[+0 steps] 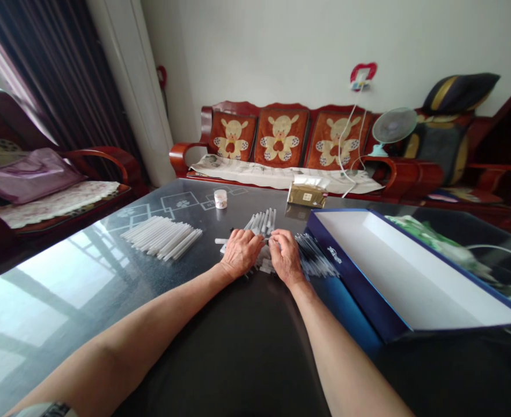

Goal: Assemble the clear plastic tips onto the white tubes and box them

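My left hand (242, 251) and my right hand (286, 255) meet low over the dark table, fingertips almost touching. Both are closed in a pinch, and whatever sits between the fingers is too small to make out. Just beyond them lies a loose bunch of white sticks or tubes (261, 220), partly hidden by my hands. More short white pieces (265, 263) show between my wrists. Left of my left hand is a neat row of white sticks (162, 237). Beside my right hand spreads a pile of thin dark sticks (318, 256).
An open blue box (359, 278) with a white inside stands at the right, a green-and-white bag (433, 240) behind it. Toward the table's far edge are a small white cup (220, 199) and a tissue pack (307, 194). A wooden sofa (281, 139) stands beyond.
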Demonstrator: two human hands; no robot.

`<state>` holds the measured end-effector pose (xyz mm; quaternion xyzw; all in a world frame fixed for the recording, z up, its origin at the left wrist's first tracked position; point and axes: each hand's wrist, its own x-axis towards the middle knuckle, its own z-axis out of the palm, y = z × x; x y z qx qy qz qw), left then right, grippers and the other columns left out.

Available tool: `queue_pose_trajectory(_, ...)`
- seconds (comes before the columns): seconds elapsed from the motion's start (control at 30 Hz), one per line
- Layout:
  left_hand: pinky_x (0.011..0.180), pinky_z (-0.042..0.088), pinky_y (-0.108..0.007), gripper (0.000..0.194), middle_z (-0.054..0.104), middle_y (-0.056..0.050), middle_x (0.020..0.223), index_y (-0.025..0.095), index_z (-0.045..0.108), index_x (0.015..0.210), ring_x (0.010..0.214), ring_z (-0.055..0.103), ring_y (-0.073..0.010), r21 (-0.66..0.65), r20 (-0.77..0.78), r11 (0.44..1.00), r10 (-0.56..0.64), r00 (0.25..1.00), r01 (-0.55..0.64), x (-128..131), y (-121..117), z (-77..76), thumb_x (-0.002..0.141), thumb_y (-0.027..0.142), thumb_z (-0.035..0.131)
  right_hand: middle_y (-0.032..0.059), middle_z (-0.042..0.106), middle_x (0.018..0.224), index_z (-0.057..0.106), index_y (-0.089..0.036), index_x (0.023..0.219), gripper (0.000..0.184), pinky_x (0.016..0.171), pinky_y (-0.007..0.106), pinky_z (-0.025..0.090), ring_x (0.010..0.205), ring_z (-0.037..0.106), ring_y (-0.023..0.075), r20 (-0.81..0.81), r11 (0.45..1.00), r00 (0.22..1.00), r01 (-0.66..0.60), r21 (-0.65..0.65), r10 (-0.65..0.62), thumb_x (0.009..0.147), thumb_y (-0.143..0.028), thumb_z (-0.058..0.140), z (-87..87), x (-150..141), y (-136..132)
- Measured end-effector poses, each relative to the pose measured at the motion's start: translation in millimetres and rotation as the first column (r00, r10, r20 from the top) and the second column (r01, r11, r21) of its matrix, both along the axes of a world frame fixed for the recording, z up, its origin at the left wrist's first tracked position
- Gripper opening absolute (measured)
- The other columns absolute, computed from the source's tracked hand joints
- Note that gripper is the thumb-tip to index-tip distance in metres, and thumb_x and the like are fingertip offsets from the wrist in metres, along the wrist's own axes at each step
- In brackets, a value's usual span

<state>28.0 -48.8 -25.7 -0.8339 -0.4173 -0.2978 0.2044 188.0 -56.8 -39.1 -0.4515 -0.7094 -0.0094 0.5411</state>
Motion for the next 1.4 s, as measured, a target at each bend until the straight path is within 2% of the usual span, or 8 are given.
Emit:
queue_pose_trajectory(0.1, 0.075, 0.033, -0.033, 0.033, 0.059, -0.004, 0.080, 0.022, 0.063, 0.101, 0.076, 0.050, -0.0184, 0.006, 0.010, 1.000, 0.009, 1.000, -0.009, 0, 0, 0.1, 0.097, 0.037, 0.034, 0.0094, 0.060, 0.101, 0.060, -0.018, 0.088, 0.017, 0.093, 0.039, 0.042, 0.102, 0.056, 0.0220, -0.001, 1.000, 1.000, 0.005, 0.001, -0.005, 0.086, -0.029, 0.047, 0.5, -1, -1)
queue_pose_trajectory(0.3, 0.075, 0.033, -0.033, 0.033, 0.059, -0.004, 0.080, 0.021, 0.064, 0.098, 0.076, 0.050, -0.0181, 0.000, 0.003, 1.000, -0.011, 1.000, 0.011, 0, 0, -1.1, 0.097, 0.036, 0.034, 0.0085, 0.062, 0.094, 0.061, -0.019, 0.076, 0.021, 0.088, 0.037, 0.045, 0.094, 0.059, 0.0210, 0.021, 0.999, 0.999, 0.034, -0.009, -0.034, 0.088, -0.031, 0.047, -0.7, 0, 3)
queue_pose_trajectory(0.5, 0.074, 0.034, -0.033, 0.032, 0.058, -0.004, 0.078, 0.021, 0.064, 0.099, 0.075, 0.050, -0.0181, 0.003, 0.010, 1.000, -0.009, 1.000, 0.009, 0, 0, -1.6, 0.097, 0.035, 0.035, 0.0093, 0.061, 0.099, 0.061, -0.018, 0.085, 0.018, 0.091, 0.039, 0.044, 0.099, 0.057, 0.0216, 0.007, 1.000, 1.000, -0.007, -0.007, 0.007, 0.088, -0.030, 0.047, 2.2, -1, -2)
queue_pose_trajectory(0.63, 0.075, 0.034, -0.033, 0.031, 0.058, -0.004, 0.079, 0.021, 0.063, 0.097, 0.075, 0.051, -0.0182, -0.007, 0.015, 1.000, -0.014, 1.000, 0.015, 0, -2, -0.9, 0.096, 0.035, 0.036, 0.0099, 0.062, 0.098, 0.062, -0.018, 0.085, 0.021, 0.091, 0.040, 0.044, 0.098, 0.058, 0.0218, 0.014, 0.999, 0.999, 0.039, -0.026, -0.039, 0.089, -0.032, 0.046, 2.1, -1, -1)
queue_pose_trajectory(0.9, 0.076, 0.035, -0.034, 0.025, 0.057, -0.003, 0.081, 0.022, 0.061, 0.104, 0.077, 0.050, -0.0191, -0.051, 0.028, 0.998, -0.039, 0.999, 0.040, -1, -3, 1.4, 0.094, 0.034, 0.041, 0.0088, 0.063, 0.098, 0.062, -0.019, 0.081, 0.020, 0.089, 0.038, 0.045, 0.098, 0.058, 0.0208, 0.023, 0.999, 1.000, 0.000, -0.047, 0.001, 0.089, -0.030, 0.048, 1.7, 0, -1)
queue_pose_trajectory(1.1, 0.075, 0.036, -0.034, 0.026, 0.056, -0.003, 0.079, 0.022, 0.061, 0.092, 0.075, 0.049, -0.0182, -0.072, -0.006, 0.997, -0.038, 0.999, 0.038, -2, -2, 5.7, 0.095, 0.033, 0.038, 0.0085, 0.063, 0.096, 0.062, -0.019, 0.079, 0.021, 0.088, 0.038, 0.046, 0.095, 0.059, 0.0206, 0.037, 0.997, 0.999, 0.011, -0.076, -0.008, 0.090, -0.030, 0.047, 1.8, 1, -1)
queue_pose_trajectory(1.27, 0.074, 0.038, -0.031, 0.027, 0.056, -0.004, 0.082, 0.023, 0.062, 0.094, 0.077, 0.050, -0.0176, -0.126, -0.024, 0.991, -0.041, 0.999, 0.038, -2, 1, 6.7, 0.096, 0.034, 0.037, 0.0091, 0.062, 0.097, 0.062, -0.019, 0.079, 0.021, 0.089, 0.039, 0.045, 0.097, 0.058, 0.0215, 0.046, 0.997, 0.998, 0.050, -0.053, -0.048, 0.089, -0.030, 0.048, -0.4, 1, -2)
queue_pose_trajectory(1.4, 0.072, 0.040, -0.030, 0.026, 0.057, -0.004, 0.082, 0.021, 0.062, 0.097, 0.076, 0.050, -0.0175, -0.137, -0.051, 0.987, -0.089, 0.995, 0.081, -10, 9, 9.9, 0.095, 0.036, 0.040, 0.0096, 0.061, 0.098, 0.062, -0.018, 0.079, 0.021, 0.088, 0.039, 0.045, 0.096, 0.058, 0.0218, 0.080, 0.998, 0.996, 0.030, -0.054, -0.026, 0.089, -0.030, 0.047, 2.4, -2, 2)
